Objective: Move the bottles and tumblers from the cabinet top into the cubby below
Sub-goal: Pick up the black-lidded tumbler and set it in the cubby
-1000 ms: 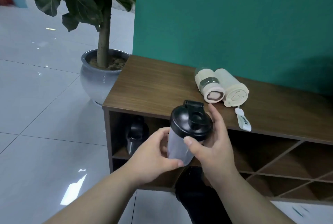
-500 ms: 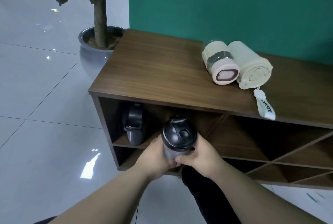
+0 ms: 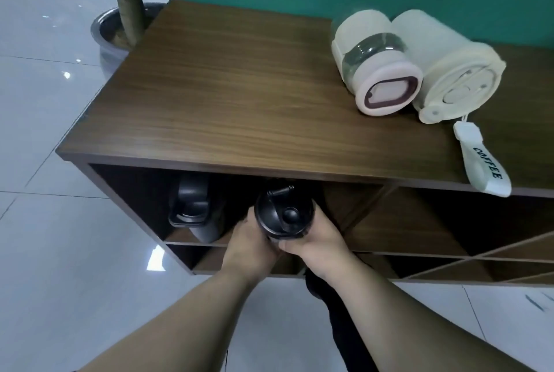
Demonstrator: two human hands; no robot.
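Since a second ago you have lowered the shaker bottle (image 3: 283, 214) from above the cabinet top (image 3: 227, 87) down to the mouth of the upper left cubby (image 3: 135, 192), just under the top's front edge. Both your hands are wrapped on its body below the black lid: your left hand (image 3: 248, 244) from the left, your right hand (image 3: 317, 239) from the right, fingers (image 3: 292, 247) curled tight on the bottle beneath the lid. Its lid faces up toward you with the flip cap pointing back into the cubby. Inside the same cubby, to the left of the bottle you hold, a black bottle (image 3: 192, 207) stands on the shelf. On the cabinet top, toward its right end, a cream tumbler with a pink lid (image 3: 374, 63) and a larger cream tumbler (image 3: 443, 66) lie on their sides, touching each other, lids toward you. A white strap marked COFFEE (image 3: 482, 162) trails from the larger one over the front edge. Left of the cabinet, a potted plant (image 3: 126, 6) stands on the tiled floor.
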